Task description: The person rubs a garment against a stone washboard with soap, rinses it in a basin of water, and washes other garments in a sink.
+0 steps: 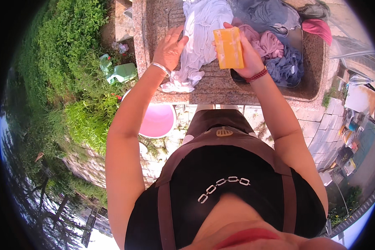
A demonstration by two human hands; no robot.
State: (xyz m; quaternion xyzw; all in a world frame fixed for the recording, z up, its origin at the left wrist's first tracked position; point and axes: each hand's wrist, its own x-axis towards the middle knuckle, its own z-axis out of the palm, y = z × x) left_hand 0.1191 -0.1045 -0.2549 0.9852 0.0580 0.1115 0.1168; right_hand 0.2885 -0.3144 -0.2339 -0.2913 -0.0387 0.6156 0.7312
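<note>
A bar of yellow laundry soap (229, 48) with whitish streaks is gripped in my right hand (250, 58), its broad face turned up, above the middle of a stone wash sink (221, 89). My left hand (169, 48) lies with fingers stretched out over the sink's ribbed washboard, at the left edge of a wet white garment (204, 33). That garment runs bunched down the washboard, its lower end (182, 81) crumpled near my left wrist. Whether my left fingertips touch the cloth, I cannot tell.
In the basin at right sit a pink cloth (271, 45), a dark blue cloth (285, 66) and a grey-blue garment (266, 16). A red-pink cloth (317, 30) hangs over its right rim. Below the sink stands a pink tub (158, 121). Green plants (71, 54) grow at left.
</note>
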